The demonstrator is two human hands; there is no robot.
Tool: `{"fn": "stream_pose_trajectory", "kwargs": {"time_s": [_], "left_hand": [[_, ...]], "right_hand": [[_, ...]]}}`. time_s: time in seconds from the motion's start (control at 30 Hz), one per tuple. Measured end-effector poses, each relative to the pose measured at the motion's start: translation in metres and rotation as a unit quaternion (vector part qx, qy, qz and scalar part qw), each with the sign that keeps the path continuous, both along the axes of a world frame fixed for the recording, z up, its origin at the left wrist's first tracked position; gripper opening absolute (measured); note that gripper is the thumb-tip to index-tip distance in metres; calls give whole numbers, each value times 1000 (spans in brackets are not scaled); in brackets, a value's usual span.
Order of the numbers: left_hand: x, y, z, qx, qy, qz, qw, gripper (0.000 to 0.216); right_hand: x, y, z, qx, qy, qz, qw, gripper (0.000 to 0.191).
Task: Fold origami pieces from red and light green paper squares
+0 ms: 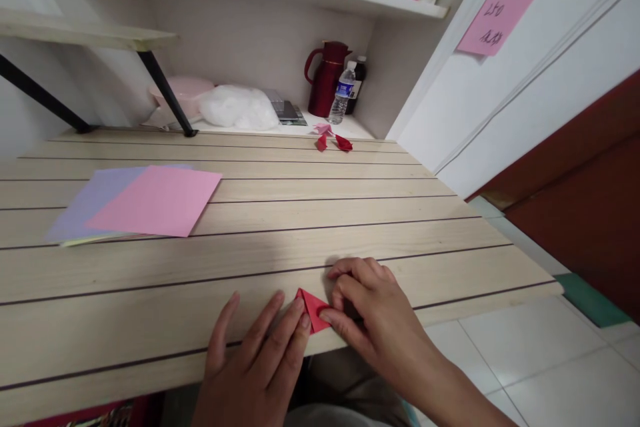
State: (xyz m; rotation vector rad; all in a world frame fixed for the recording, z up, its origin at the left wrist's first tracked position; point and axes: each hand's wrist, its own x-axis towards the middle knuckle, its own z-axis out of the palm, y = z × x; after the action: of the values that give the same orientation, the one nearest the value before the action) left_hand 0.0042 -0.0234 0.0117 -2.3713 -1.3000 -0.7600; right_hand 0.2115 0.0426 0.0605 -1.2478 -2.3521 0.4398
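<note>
A small folded piece of red paper (314,310) lies near the front edge of the slatted wooden table (280,240). My left hand (255,363) lies flat with its fingers stretched out, the fingertips pressing on the paper's left corner. My right hand (373,310) is curled over the paper's right side, fingers bent and pressed onto it. Most of the paper is hidden under the right hand.
A stack of paper sheets, pink (157,200) on top and lilac (95,200) below, lies at the left. Small folded red pieces (333,142) and a pink one (323,127) sit at the back. A dark red jug (326,78), a water bottle (343,93), and a white bag (239,107) stand in the alcove.
</note>
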Motion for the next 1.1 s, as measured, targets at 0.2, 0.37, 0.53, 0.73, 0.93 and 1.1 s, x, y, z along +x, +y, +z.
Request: {"fn": "stream_pose_trajectory", "kwargs": {"time_s": [0.2, 0.37, 0.53, 0.73, 0.93, 1.1], "left_hand": [[-14, 2, 2, 30, 50, -31, 998, 36], [-13, -1, 0, 11, 25, -19, 999, 29], [2, -2, -2, 4, -9, 28, 1000, 40], [10, -1, -4, -20, -70, 51, 996, 38], [6, 1, -5, -18, -42, 43, 998, 42], [-6, 6, 2, 12, 40, 0, 999, 38]], "right_hand": [[-2, 3, -2, 30, 3, -5, 1000, 15], [-2, 4, -3, 16, 14, -5, 1000, 14], [-4, 6, -1, -6, 10, -6, 1000, 18], [13, 6, -5, 45, -12, -32, 998, 3], [32, -30, -28, 209, -43, -81, 974, 38], [16, -47, -40, 295, -137, 26, 945, 56]]}}
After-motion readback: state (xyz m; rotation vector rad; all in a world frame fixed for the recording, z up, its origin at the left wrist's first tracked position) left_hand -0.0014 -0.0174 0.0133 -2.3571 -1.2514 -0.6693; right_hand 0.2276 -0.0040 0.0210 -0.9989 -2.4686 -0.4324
